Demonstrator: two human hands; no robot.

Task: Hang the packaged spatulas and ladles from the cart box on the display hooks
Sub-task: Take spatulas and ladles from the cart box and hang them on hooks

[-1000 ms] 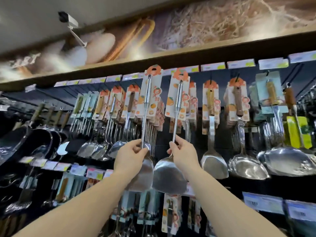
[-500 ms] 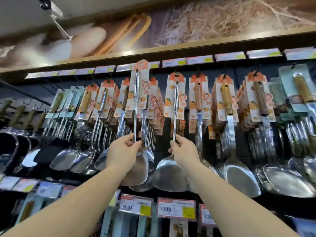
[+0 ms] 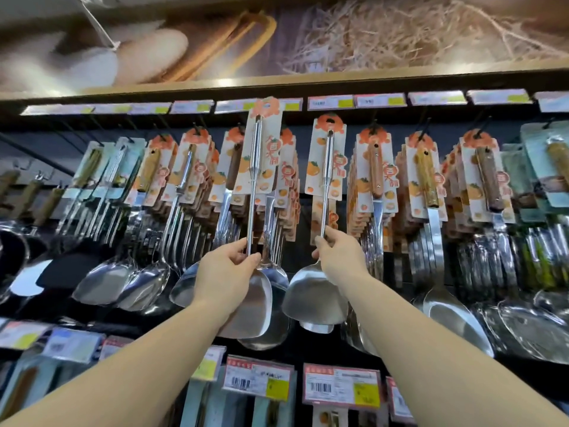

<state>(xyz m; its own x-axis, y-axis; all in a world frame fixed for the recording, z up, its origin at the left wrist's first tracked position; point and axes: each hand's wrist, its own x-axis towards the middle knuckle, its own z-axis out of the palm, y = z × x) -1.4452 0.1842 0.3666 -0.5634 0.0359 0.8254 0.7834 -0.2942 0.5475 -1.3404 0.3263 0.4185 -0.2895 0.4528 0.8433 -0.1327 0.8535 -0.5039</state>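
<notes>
Holding two packaged steel spatulas up against the display, I have both arms reaching from the bottom of the frame toward its centre. My left hand [image 3: 228, 272] pinches the thin shaft of the left spatula [image 3: 254, 192] just above its blade, thumb and fingers curled round the metal. That spatula stands nearly upright, long axis running from the blade [image 3: 249, 306] at lower centre up to the handle tip near the top centre, leaning slightly right at the top. Its orange-and-cream backing card [image 3: 261, 146] rises higher than every neighbouring card, its top overlapping the row of price labels [image 3: 331, 102] under the wooden shelf edge [image 3: 308, 78].

My right hand [image 3: 335, 257] grips the shaft of the right spatula [image 3: 326, 180] in the same way, fingers wrapped round it just above the blade [image 3: 314, 297]. This one is also close to vertical, blade down, handle up, tilted a touch right at the top. Its card [image 3: 328, 155] sits level with the hanging rows beside it; whether its hole is already over a hook I cannot tell.

The two spatulas are just beside each other, blades nearly touching at the centre of the frame. Rows of carded utensils [image 3: 425, 171] hang to the right and left on black hooks [image 3: 426, 126], with wooden-handled ones right of centre. Barcode price tags [image 3: 341, 386] line the rail at lower centre.
</notes>
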